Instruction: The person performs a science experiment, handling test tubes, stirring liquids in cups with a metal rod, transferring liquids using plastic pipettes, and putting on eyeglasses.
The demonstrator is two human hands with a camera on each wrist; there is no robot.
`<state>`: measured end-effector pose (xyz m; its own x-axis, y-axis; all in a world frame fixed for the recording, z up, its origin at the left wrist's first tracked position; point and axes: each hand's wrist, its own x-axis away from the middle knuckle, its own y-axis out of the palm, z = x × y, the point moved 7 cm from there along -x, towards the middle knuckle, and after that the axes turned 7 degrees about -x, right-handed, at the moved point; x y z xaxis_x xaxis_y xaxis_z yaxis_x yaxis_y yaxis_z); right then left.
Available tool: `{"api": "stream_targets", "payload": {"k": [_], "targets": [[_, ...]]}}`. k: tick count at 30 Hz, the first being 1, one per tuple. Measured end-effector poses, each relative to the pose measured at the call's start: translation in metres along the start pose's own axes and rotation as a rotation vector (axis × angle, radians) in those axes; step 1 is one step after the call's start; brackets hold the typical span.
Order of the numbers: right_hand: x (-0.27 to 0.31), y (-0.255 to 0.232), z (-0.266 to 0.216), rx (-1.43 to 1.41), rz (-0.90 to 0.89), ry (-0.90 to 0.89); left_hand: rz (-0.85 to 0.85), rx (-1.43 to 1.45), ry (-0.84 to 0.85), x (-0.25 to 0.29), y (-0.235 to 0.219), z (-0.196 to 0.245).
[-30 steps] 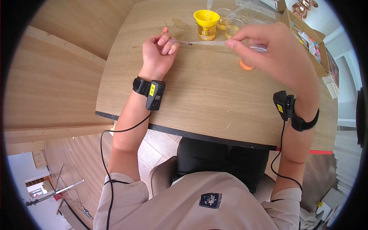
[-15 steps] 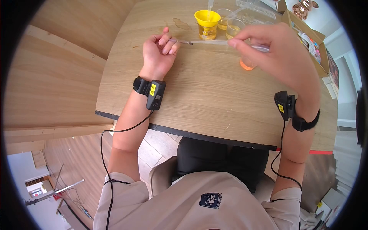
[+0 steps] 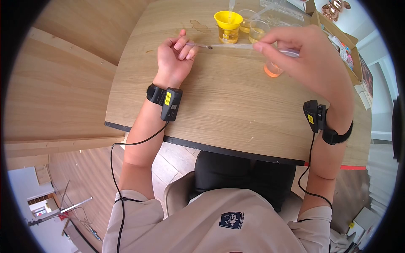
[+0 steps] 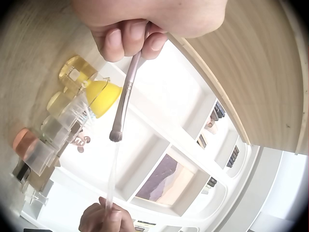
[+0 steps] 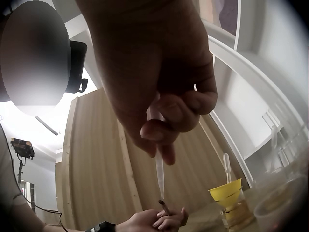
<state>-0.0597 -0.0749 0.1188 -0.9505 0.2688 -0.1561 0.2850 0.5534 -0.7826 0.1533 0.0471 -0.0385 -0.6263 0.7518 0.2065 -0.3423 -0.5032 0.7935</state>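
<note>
My left hand, palm up, grips the thin handle of a small brush with its fingers curled around it. The dark bristles point to the right. From the other side my right hand pinches a clear plastic dropper between thumb and fingers, its soft bulb lying under the palm. In the head view the dropper's narrow tip lines up with the bristles, right at their end. Both tools are held up over the wooden table.
Behind the hands stands a beaker of yellow liquid with a yellow funnel on top and another dropper in it. Beside it are clear cups and a cup of orange liquid. A cardboard box sits at the right edge.
My right hand and the dropper have shifted slightly to the right. The left hand and the brush have stayed almost still.
</note>
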Motion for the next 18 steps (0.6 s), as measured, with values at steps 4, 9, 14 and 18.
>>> {"api": "stream_targets", "payload": {"k": [4, 9, 14, 18], "targets": [[-0.0002, 0.0029, -0.0066, 0.035, 0.046, -0.129, -0.01, 0.004, -0.002, 0.0002, 0.001, 0.0002], [-0.0013, 0.0065, -0.0054, 0.041, 0.064, -0.143, -0.002, 0.0, -0.001, -0.0003, -0.0002, 0.0008], [0.0011, 0.0026, -0.0065, 0.055, 0.075, -0.14, 0.0, 0.006, -0.005, -0.0005, -0.0003, 0.0004], [0.0021, 0.0002, -0.0061, 0.059, 0.096, -0.17, -0.003, 0.011, -0.004, -0.0005, -0.0002, 0.0009]]}}
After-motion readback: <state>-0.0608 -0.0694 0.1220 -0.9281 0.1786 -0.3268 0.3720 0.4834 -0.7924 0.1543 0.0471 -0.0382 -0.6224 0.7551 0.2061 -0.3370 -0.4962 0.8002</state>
